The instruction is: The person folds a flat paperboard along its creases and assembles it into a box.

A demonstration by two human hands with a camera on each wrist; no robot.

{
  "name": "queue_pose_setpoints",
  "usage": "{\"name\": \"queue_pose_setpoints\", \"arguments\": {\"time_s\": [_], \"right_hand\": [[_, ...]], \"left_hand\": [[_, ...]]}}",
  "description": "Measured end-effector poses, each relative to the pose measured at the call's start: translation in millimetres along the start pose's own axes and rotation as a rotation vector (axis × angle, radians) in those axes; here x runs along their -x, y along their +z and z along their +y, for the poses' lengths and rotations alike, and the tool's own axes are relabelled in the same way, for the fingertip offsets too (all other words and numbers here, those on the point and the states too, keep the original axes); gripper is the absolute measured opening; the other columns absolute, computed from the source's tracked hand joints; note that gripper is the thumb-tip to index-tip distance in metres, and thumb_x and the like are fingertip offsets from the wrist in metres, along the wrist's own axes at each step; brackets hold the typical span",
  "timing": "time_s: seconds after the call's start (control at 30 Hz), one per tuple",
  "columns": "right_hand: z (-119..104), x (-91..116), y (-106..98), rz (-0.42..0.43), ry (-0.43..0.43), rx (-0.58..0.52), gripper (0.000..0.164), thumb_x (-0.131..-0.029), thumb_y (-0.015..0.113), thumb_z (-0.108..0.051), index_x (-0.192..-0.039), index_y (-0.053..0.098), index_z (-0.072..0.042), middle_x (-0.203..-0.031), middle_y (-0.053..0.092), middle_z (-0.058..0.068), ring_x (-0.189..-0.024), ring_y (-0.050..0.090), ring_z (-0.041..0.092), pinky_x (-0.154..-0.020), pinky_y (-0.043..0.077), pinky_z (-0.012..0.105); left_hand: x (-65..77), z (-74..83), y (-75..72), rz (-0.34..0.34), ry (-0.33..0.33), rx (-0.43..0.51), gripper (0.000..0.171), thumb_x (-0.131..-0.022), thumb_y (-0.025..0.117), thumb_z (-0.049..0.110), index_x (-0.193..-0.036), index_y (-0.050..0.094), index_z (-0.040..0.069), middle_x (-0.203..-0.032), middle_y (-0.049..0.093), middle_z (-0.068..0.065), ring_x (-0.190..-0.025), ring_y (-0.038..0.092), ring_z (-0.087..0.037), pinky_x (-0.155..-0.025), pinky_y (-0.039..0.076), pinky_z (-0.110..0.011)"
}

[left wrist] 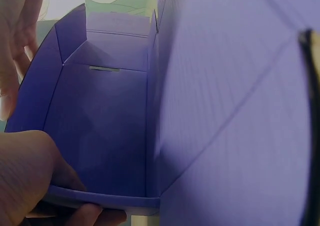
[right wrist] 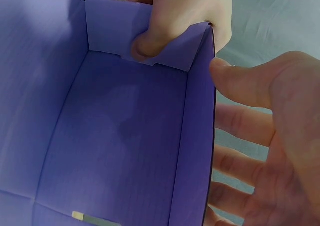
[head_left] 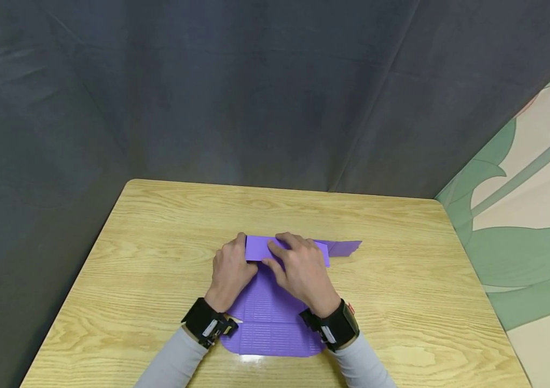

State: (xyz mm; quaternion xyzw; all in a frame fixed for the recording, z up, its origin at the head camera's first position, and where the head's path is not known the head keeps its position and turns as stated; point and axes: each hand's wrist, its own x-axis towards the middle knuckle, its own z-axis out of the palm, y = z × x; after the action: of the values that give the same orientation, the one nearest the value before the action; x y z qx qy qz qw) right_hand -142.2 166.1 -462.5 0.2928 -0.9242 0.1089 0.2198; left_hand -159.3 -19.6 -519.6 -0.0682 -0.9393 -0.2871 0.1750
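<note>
A partly folded purple cardboard box (head_left: 259,249) stands at the middle of the table, with its ribbed panel (head_left: 275,337) lying flat toward the person. My left hand (head_left: 231,269) grips its left end wall. In the right wrist view the left thumb presses the inside of that wall (right wrist: 107,28) while the fingers are outside. Spread over the outer face of the long narrow wall (right wrist: 197,131) is my right hand (head_left: 301,272). Its thumb touches the wall's edge and its fingers are nearly straight. Inside, a slot (left wrist: 105,68) shows in the box's main panel.
A purple end flap (head_left: 345,248) sticks out to the right of the box. The light wooden table (head_left: 158,226) reaches a dark grey curtain (head_left: 255,108) at the back. A floral cloth (head_left: 547,215) hangs on the right.
</note>
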Motion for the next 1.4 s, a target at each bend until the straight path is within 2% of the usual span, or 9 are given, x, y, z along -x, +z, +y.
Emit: {"name": "queue_pose_setpoints", "arguments": {"time_s": [0.37, 0.57, 0.7, 0.83, 0.97, 1.13, 1.23, 1.3, 1.4], "right_hand": [[-1, 0, 1, -0.002, -0.005, -0.001, 0.035, -0.098, 0.077, -0.039, -0.122, 0.082, -0.014, -0.125, 0.075, 0.012, -0.109, 0.074, 0.034, -0.087, 0.061, 0.05], [0, 2, 2, 0.003, 0.006, -0.008, 0.036, -0.098, 0.078, -0.039, -0.122, 0.082, -0.014, -0.126, 0.074, 0.012, -0.111, 0.074, 0.034, -0.088, 0.061, 0.05], [0, 4, 3, -0.003, 0.018, -0.001, 0.036, -0.097, 0.079, -0.04, -0.123, 0.082, -0.014, -0.127, 0.074, 0.011, -0.112, 0.074, 0.033, -0.09, 0.061, 0.049], [1, 4, 2, -0.008, 0.019, 0.0, 0.037, -0.097, 0.08, -0.04, -0.123, 0.082, -0.014, -0.127, 0.074, 0.011, -0.112, 0.074, 0.033, -0.09, 0.061, 0.048], [1, 3, 1, -0.006, 0.015, -0.009, 0.038, -0.096, 0.081, -0.04, -0.123, 0.082, -0.014, -0.127, 0.074, 0.012, -0.112, 0.074, 0.033, -0.091, 0.061, 0.048], [1, 1, 2, 0.003, 0.007, -0.012, 0.039, -0.096, 0.081, -0.042, -0.124, 0.082, -0.014, -0.126, 0.074, 0.011, -0.111, 0.074, 0.033, -0.091, 0.061, 0.048], [3, 0, 1, -0.01, 0.008, -0.02, 0.04, -0.096, 0.08, -0.043, -0.125, 0.081, -0.014, -0.127, 0.074, 0.011, -0.112, 0.074, 0.033, -0.091, 0.061, 0.048], [6, 0, 0, -0.024, 0.014, -0.06, 0.042, -0.096, 0.081, -0.042, -0.125, 0.081, -0.012, -0.128, 0.073, 0.012, -0.114, 0.073, 0.032, -0.092, 0.061, 0.048], [17, -1, -5, -0.033, 0.054, -0.19, 0.042, -0.096, 0.083, -0.035, -0.127, 0.079, -0.008, -0.133, 0.071, 0.013, -0.118, 0.072, 0.031, -0.095, 0.061, 0.046]], "left_hand": [[2.2, -1.1, 4.1, 0.031, 0.011, 0.007, 0.034, -0.069, 0.083, 0.004, -0.098, 0.064, 0.003, -0.082, 0.07, -0.013, -0.062, 0.069, -0.038, -0.047, 0.052, -0.046], [1.8, -5.0, 0.7, 0.0, 0.03, 0.059, 0.034, -0.072, 0.082, 0.004, -0.102, 0.065, 0.003, -0.087, 0.072, -0.014, -0.071, 0.073, -0.039, -0.054, 0.057, -0.05], [-0.6, -5.7, -10.2, -0.084, 0.068, 0.155, 0.047, -0.077, 0.082, 0.005, -0.121, 0.065, 0.001, -0.101, 0.075, -0.015, -0.083, 0.075, -0.032, -0.064, 0.061, -0.045], [-4.2, -3.5, -29.0, -0.244, 0.088, 0.238, 0.067, -0.079, 0.081, 0.011, -0.141, 0.056, 0.001, -0.114, 0.072, -0.013, -0.088, 0.068, -0.023, -0.071, 0.058, -0.037], [-6.7, -4.0, -43.1, -0.362, 0.076, 0.323, 0.068, -0.085, 0.077, 0.014, -0.148, 0.052, 0.004, -0.12, 0.069, -0.01, -0.091, 0.064, -0.022, -0.076, 0.054, -0.036], [-8.7, -5.6, -48.1, -0.396, 0.037, 0.363, 0.051, -0.102, 0.07, 0.023, -0.149, 0.055, 0.008, -0.139, 0.067, -0.011, -0.111, 0.065, -0.025, -0.09, 0.055, -0.044], [-9.7, -6.2, -48.5, -0.42, 0.017, 0.349, 0.049, -0.106, 0.067, 0.028, -0.15, 0.054, 0.01, -0.144, 0.065, -0.012, -0.118, 0.066, -0.028, -0.094, 0.056, -0.049], [-10.5, -6.5, -49.3, -0.431, -0.001, 0.336, 0.051, -0.107, 0.066, 0.03, -0.152, 0.053, 0.011, -0.146, 0.064, -0.013, -0.123, 0.066, -0.031, -0.096, 0.056, -0.053], [-12.1, -7.5, -51.6, -0.439, -0.028, 0.31, 0.053, -0.107, 0.065, 0.035, -0.154, 0.051, 0.015, -0.146, 0.064, -0.014, -0.121, 0.069, -0.033, -0.093, 0.057, -0.054]]}}
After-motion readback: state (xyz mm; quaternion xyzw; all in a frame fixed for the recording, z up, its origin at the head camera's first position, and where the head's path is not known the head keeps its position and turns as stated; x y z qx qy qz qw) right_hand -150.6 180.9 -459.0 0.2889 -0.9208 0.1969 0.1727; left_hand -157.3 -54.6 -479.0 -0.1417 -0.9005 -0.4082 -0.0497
